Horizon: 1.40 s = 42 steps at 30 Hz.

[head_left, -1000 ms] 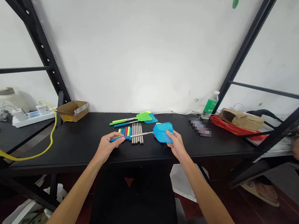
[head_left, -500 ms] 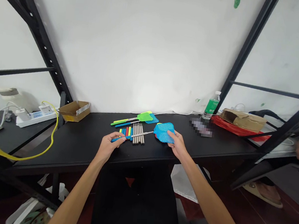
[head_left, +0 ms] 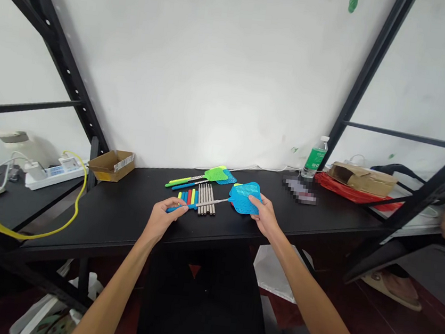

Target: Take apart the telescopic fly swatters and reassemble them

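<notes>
Between my hands a blue fly swatter (head_left: 244, 197) with a thin metal shaft is held over the desk. My left hand (head_left: 164, 215) grips its blue handle, and my right hand (head_left: 266, 215) pinches the perforated head, thumb on top. Beneath the shaft lie several metal rods (head_left: 207, 197) side by side. Just left of them is a row of coloured handle grips (head_left: 189, 195) in yellow, blue and red. Behind, a green fly swatter (head_left: 216, 174) and others in green and blue lie stacked. Something red shows partly under the held blue head, mostly hidden.
An open cardboard box (head_left: 112, 166) stands at the desk's left, near a power strip (head_left: 55, 175) and a yellow cable (head_left: 79, 199). Toward the right are a water bottle (head_left: 315, 159), a blurred item (head_left: 300, 190) and a crumpled carton (head_left: 361, 178) on red plastic. Another person's arm shows far right.
Almost everything stays in place. The view has shifted very slightly, and the swatter remains in both hands.
</notes>
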Available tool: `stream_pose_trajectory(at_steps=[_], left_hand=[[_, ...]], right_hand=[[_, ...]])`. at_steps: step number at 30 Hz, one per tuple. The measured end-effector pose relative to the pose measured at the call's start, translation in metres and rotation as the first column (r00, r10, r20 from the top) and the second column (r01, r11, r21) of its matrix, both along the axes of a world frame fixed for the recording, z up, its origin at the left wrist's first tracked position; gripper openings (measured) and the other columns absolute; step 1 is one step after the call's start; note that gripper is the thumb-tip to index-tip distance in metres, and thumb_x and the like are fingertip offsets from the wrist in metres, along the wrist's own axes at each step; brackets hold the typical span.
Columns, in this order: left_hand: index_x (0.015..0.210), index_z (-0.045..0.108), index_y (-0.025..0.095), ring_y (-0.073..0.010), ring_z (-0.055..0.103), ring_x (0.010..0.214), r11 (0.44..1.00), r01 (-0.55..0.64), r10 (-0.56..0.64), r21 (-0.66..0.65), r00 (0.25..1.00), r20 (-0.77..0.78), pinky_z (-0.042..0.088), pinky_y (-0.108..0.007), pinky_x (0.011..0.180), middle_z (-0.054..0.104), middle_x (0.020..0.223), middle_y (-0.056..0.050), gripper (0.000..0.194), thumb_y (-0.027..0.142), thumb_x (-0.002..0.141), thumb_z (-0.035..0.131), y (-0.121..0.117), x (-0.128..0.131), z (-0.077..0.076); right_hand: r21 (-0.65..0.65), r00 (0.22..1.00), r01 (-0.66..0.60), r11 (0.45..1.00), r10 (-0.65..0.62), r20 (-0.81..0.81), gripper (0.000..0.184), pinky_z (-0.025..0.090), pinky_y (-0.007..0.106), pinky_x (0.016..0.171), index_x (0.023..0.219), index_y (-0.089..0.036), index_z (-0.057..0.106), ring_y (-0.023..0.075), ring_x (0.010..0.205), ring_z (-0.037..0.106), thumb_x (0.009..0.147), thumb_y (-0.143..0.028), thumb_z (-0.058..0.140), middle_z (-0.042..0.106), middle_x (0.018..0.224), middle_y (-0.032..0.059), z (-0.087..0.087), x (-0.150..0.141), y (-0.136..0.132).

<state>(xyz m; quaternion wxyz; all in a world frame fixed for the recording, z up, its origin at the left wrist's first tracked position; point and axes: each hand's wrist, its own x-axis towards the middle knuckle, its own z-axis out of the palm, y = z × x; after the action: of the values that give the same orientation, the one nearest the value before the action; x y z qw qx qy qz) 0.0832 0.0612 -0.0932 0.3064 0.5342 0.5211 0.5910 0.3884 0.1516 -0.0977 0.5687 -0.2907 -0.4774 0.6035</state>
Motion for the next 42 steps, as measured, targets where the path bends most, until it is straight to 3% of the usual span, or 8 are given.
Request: stream_pose_trajectory(at_steps=[3,10,21,29,33,37,42], left_hand=[[0.079,0.071,0.019,-0.0103,0.043,0.055,1.0,-0.01,0.01,-0.001,1.0,-0.015,0.033,-0.025,0.054,0.056,0.064,0.001,0.025,0.041,0.07,0.08,-0.001,0.0,0.002],[0.078,0.072,0.018,-0.0143,0.051,0.06,1.0,-0.021,0.02,-0.006,0.997,-0.074,0.036,-0.026,0.056,0.063,0.069,-0.002,0.028,0.043,0.068,0.081,-0.004,0.004,0.008],[0.085,0.069,0.02,-0.0169,0.055,0.073,0.999,0.016,-0.021,-0.032,0.984,-0.177,0.037,-0.025,0.06,0.064,0.084,-0.004,0.028,0.045,0.075,0.076,-0.005,0.002,0.007],[0.083,0.07,0.02,-0.0181,0.056,0.07,1.0,0.0,-0.004,-0.025,0.985,-0.172,0.038,-0.026,0.058,0.067,0.082,-0.006,0.03,0.048,0.072,0.076,-0.009,0.004,0.011],[0.082,0.07,0.019,-0.0152,0.053,0.062,1.0,0.002,-0.004,-0.013,0.988,-0.156,0.037,-0.026,0.056,0.063,0.072,-0.003,0.031,0.048,0.072,0.076,-0.008,0.005,0.011],[0.09,0.069,0.019,-0.0107,0.042,0.052,0.998,0.059,-0.06,-0.031,0.998,-0.006,0.031,-0.024,0.052,0.05,0.057,0.003,0.029,0.046,0.081,0.07,-0.004,0.004,0.007],[0.092,0.068,0.017,-0.0085,0.042,0.049,0.996,0.088,-0.088,0.012,0.954,0.288,0.03,-0.022,0.049,0.055,0.058,0.001,0.025,0.039,0.081,0.071,0.002,0.002,0.005]], right_hand=[[-0.006,1.0,0.011,1.0,-0.011,0.028,0.034,0.012,0.022,0.04,0.078,-0.019,0.058,0.0058,0.045,0.027,0.069,-0.041,0.082,0.043,0.058,-0.0061,0.001,0.0,-0.001],[-0.021,0.987,0.071,0.997,-0.067,0.147,0.038,0.027,0.022,0.044,0.086,-0.02,0.063,0.0113,0.051,0.046,0.067,-0.049,0.078,0.053,0.06,-0.003,0.003,-0.001,-0.004],[-0.001,0.975,0.052,0.999,-0.05,0.217,0.038,0.028,0.022,0.044,0.082,-0.021,0.057,0.0129,0.054,0.048,0.07,-0.053,0.074,0.054,0.062,-0.0018,0.0,-0.001,-0.003],[0.009,0.959,0.045,0.999,-0.046,0.279,0.038,0.031,0.023,0.046,0.084,-0.021,0.059,0.015,0.059,0.053,0.071,-0.056,0.07,0.057,0.064,-0.0001,0.0,-0.002,-0.002],[-0.011,0.965,0.058,0.998,-0.053,0.259,0.038,0.029,0.022,0.044,0.081,-0.022,0.057,0.0135,0.055,0.05,0.07,-0.055,0.072,0.053,0.061,-0.0016,-0.001,-0.002,-0.002],[-0.048,0.988,0.074,0.996,-0.067,0.136,0.037,0.019,0.022,0.04,0.076,-0.021,0.053,0.0092,0.047,0.038,0.068,-0.049,0.076,0.047,0.058,-0.0042,0.001,-0.003,0.0],[-0.081,0.999,0.018,0.997,-0.021,-0.028,0.037,0.013,0.024,0.039,0.07,-0.021,0.047,0.0046,0.039,0.022,0.069,-0.041,0.078,0.037,0.053,-0.0079,0.005,-0.002,0.002]])
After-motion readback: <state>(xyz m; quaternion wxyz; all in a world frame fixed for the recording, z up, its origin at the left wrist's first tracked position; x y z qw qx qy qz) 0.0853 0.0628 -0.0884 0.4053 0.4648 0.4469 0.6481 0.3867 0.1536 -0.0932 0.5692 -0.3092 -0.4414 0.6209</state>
